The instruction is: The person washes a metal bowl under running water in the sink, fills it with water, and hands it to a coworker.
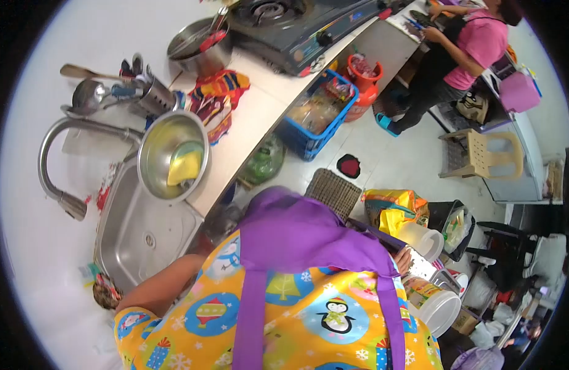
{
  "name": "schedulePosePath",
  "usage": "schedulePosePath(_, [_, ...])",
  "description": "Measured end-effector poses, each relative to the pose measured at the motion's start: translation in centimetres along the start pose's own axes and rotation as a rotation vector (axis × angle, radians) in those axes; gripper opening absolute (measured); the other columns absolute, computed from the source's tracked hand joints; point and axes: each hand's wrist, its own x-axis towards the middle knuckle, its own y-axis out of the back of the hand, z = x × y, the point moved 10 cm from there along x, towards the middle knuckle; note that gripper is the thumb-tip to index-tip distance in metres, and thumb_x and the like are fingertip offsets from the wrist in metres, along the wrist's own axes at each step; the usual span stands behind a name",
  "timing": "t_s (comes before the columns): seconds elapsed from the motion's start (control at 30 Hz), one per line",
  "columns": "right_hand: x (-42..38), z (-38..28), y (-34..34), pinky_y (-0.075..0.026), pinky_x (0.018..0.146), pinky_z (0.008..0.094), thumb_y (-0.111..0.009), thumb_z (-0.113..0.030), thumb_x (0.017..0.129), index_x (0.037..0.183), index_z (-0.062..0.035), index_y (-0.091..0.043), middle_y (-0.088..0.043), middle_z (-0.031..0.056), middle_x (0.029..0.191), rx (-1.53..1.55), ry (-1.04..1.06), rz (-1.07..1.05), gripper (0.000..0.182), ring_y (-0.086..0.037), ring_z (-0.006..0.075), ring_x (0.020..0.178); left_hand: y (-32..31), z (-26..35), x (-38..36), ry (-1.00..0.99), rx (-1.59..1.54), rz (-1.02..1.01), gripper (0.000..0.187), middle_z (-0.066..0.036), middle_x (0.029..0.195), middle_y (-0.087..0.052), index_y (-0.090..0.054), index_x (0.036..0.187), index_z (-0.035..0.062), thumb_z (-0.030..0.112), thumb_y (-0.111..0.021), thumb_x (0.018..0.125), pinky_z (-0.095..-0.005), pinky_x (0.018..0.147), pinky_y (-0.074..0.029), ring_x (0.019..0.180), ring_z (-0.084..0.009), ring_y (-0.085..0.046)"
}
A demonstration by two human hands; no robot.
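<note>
My left forearm (167, 285) reaches forward beside the sink (139, 231), and its hand is hidden behind my body and purple apron (303, 237). At the right edge of the apron, part of my right hand (403, 261) shows, its fingers stretched out. It lies close to a white, dark-spotted surface (421, 266) and clear plastic tubs (423, 240). A steel bowl (147, 145) with a yellow cloth (184, 166) in it sits on the sink's edge, apart from both hands.
A tall faucet (47, 154) arches over the sink. On the counter (260, 86) stand a pot (201, 55), a utensil holder (154, 95) and a stove (296, 31). A blue crate (321, 117) and gas cylinder (363, 86) stand below. Another person (469, 55) stands at the far right.
</note>
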Motion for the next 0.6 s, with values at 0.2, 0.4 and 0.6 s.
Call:
schedulePosePath(0.2, [0.0,-1.4,1.7,-0.021,0.115,0.0506,-0.063,-0.016,0.074,0.147,-0.0015,-0.027,-0.029,0.0198,0.151,0.029,0.006,-0.021,0.082,-0.027,0.0394,0.139,16.2,16.3,-1.9,-0.147,0.323,0.328,0.047,-0.019,0.107,-0.066,-0.057,0.127,0.0067,0.023,-0.066,0.084,-0.0420,0.084,-0.050,0.096,-0.0353,-0.064])
schedulePosePath(0.4, [0.1,-1.6,2.2,-0.022,0.114,0.0492,-0.062,-0.014,0.074,0.148,-0.0023,-0.026,-0.028,0.0180,0.153,0.027,-0.038,-0.052,0.083,-0.026,0.0379,0.141,25.4,25.8,11.2,-0.613,0.402,0.733,0.044,-0.018,0.105,-0.065,-0.059,0.122,0.0030,0.020,-0.067,0.083,-0.0427,0.090,-0.048,0.099,-0.0344,-0.062])
schedulePosePath(0.6, [-0.1,-1.9,3.1,-0.022,0.114,0.0501,-0.058,-0.012,0.073,0.146,0.0000,-0.030,-0.035,0.0226,0.148,0.033,-0.039,-0.002,0.079,-0.030,0.0406,0.137,35.7,29.3,9.6,-0.433,0.905,1.434,0.032,-0.017,0.092,-0.062,-0.065,0.105,0.0066,0.013,-0.067,0.073,-0.0477,0.081,-0.047,0.090,-0.0373,-0.061])
